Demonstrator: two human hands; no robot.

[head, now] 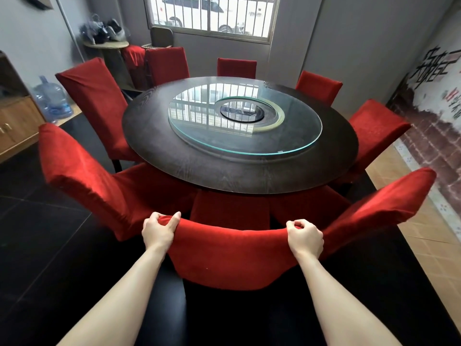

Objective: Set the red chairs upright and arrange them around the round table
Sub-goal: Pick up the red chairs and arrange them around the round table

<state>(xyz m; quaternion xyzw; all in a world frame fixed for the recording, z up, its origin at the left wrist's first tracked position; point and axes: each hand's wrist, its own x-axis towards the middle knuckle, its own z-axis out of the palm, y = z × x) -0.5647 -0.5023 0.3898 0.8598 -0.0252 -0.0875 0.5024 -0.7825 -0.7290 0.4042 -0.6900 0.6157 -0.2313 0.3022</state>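
1. Head view: the left hand (157, 229) and the right hand (304, 237) each grip 1 top corner of the nearest red chair (234, 255), fingers curled over the backrest edge.
2. This chair stands upright at the near rim of the round table (239, 174), its seat partly beneath.
3. Recommended: push evenly with both hands, centring it between the left neighbouring chair (82, 176) and the right neighbouring chair (379, 208).
4. Dark glossy floor tiles (50, 233) may let the legs slide; a glass turntable (294, 136) tops the table, with a barred window (212, 13) beyond.
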